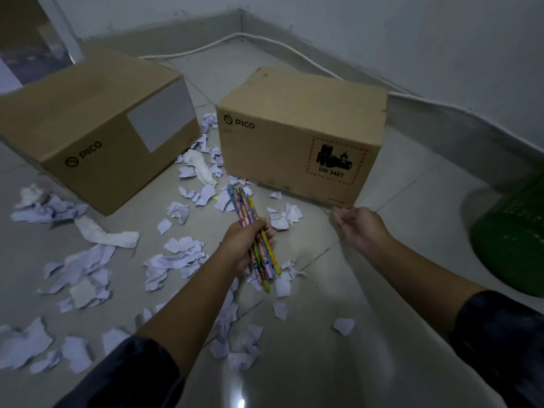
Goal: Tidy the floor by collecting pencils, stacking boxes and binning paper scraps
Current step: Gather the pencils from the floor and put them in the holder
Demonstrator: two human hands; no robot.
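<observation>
My left hand [243, 241] grips a bundle of several colourful pencils [245, 206] above the tiled floor. My right hand [357, 226] hovers empty with relaxed fingers just below the near right corner of a brown cardboard box [294, 119] marked PICO and UN 3481. A second PICO cardboard box [88, 113] with a white label lies tilted to the left. Torn white and lilac paper scraps [176, 260] are strewn over the floor between and in front of the boxes.
A green plastic basket [512, 240] stands at the right edge. A white cable [235, 39] runs along the skirting by the wall corner. The grey floor tiles [368, 334] at the lower right carry only a few scraps.
</observation>
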